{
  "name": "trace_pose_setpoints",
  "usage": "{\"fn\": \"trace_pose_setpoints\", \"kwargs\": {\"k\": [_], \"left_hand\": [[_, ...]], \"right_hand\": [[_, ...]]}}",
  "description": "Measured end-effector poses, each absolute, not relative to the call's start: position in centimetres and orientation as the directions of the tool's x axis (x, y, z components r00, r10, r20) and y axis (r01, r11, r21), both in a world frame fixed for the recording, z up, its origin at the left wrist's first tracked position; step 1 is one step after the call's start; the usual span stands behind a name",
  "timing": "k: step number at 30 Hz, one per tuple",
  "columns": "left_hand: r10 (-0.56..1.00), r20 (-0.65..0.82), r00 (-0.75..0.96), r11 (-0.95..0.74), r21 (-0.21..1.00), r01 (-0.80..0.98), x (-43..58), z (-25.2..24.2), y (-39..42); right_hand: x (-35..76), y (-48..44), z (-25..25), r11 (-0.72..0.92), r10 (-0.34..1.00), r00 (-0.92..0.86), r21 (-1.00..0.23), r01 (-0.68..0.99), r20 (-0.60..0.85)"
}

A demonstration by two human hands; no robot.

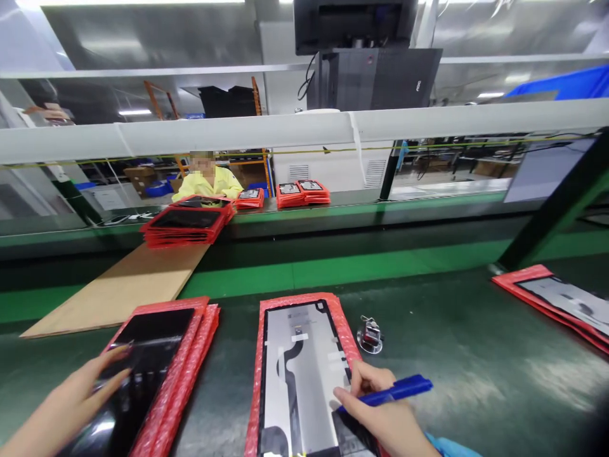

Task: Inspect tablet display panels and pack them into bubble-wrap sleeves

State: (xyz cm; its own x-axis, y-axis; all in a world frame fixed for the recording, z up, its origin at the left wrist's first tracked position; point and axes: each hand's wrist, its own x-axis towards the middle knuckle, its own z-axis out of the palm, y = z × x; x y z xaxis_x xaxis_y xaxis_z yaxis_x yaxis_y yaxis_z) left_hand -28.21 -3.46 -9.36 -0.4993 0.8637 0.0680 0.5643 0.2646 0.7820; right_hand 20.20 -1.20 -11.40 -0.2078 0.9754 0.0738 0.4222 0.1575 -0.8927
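My right hand [380,412] is closed on a blue pen [397,390], its tip resting on a grey panel [299,374] that lies face down on red bubble wrap [259,355] straight in front of me. My left hand [78,397] reaches with fingers stretched out onto the glossy black top panel [152,343] of a stack in red bubble wrap at the lower left. That hand holds nothing.
A small metal stamp [370,335] stands right of the grey panel. More red-wrapped panels lie at the far right [556,301] and in stacks on the conveyor [185,225]. A brown board [124,285] bridges the belts. A person in yellow [209,181] sits across.
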Motion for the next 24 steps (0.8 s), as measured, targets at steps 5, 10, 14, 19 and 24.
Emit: {"fn": "trace_pose_setpoints", "kwargs": {"k": [5, 10, 14, 19, 24], "left_hand": [[0.976, -0.194, -0.097, 0.214, 0.939, 0.269, -13.6, -8.3, -3.7], [0.965, -0.259, 0.038, 0.258, 0.966, 0.026, -8.0, -9.1, -3.2], [0.910, -0.411, 0.055, 0.415, 0.907, -0.078, -7.2, -8.2, -2.6], [0.883, -0.458, 0.100, 0.469, 0.857, -0.213, -6.7, -7.1, -2.0], [0.870, -0.489, 0.065, 0.490, 0.838, -0.239, -6.3, -7.1, -0.9]], "right_hand": [[19.9, -1.4, -11.3, 0.198, 0.974, -0.201, -0.832, 0.517, 0.107], [20.0, -1.6, -11.5, 0.196, 0.975, -0.197, -0.813, 0.548, 0.102], [19.9, -1.5, -11.2, 0.173, 0.978, -0.190, -0.837, 0.519, 0.084], [19.7, -1.3, -10.8, 0.126, 0.982, -0.184, -0.900, 0.416, 0.052], [19.8, -1.2, -11.0, 0.025, 0.974, -0.225, -0.969, 0.248, -0.033]]}}
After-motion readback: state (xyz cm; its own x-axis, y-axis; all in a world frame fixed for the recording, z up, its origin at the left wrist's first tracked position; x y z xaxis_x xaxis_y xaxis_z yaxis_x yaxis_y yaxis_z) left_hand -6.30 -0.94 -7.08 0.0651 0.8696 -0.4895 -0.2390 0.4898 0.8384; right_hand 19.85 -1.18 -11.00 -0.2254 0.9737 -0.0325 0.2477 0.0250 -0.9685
